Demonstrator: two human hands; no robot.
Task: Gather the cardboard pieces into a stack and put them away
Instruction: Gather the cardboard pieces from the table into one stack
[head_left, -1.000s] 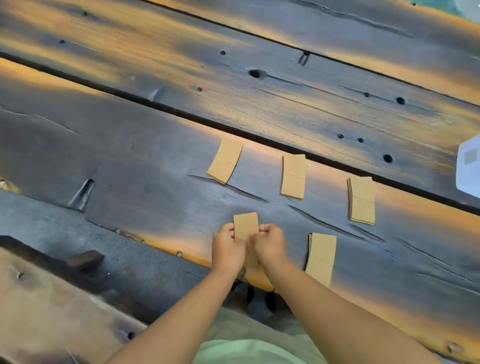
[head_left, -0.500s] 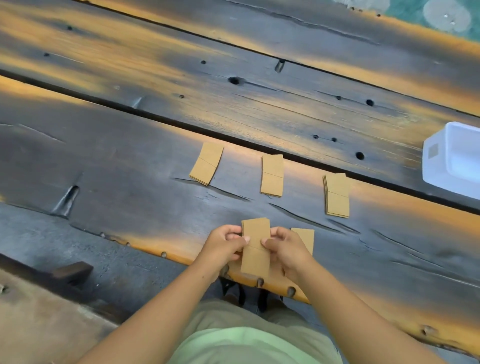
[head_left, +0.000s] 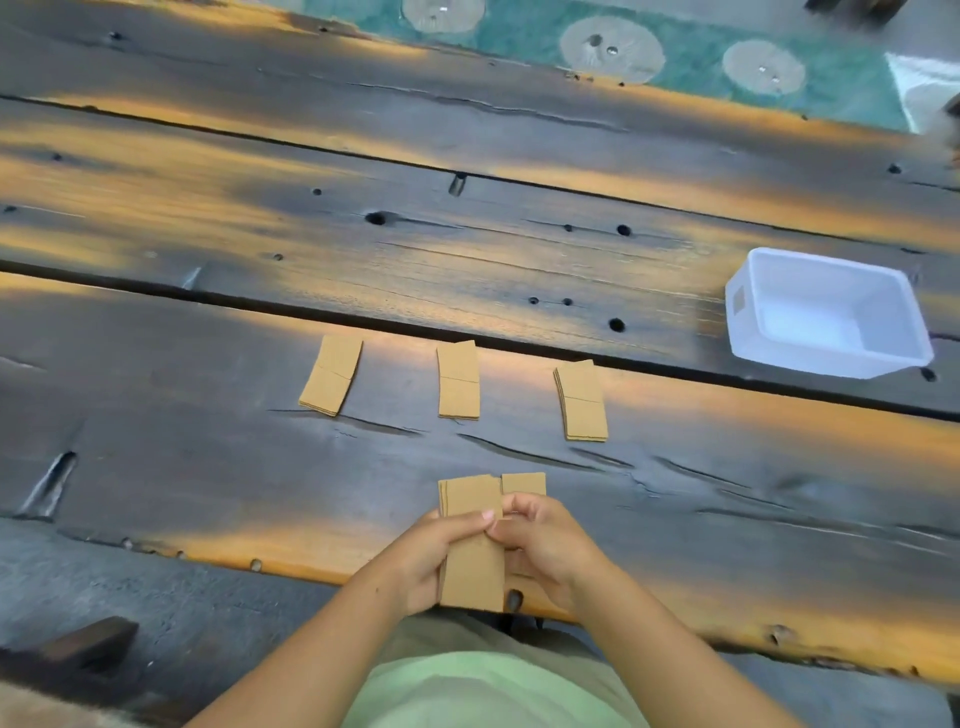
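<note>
A small stack of tan cardboard pieces is pinched between my left hand and my right hand above the table's near edge. Another cardboard stack lies on the table just behind my right hand, mostly hidden by it. Three more small cardboard stacks lie in a row farther back: a left stack, a middle stack and a right stack.
A white plastic bin, open and with nothing in it, stands at the right on the dark wooden plank table. A green patterned floor shows beyond the far edge. My lap in light green fills the bottom.
The view has tilted up, showing the whole white bin. My hands have drawn closer together on the held stack, which now covers more of the stack lying behind my right hand.
</note>
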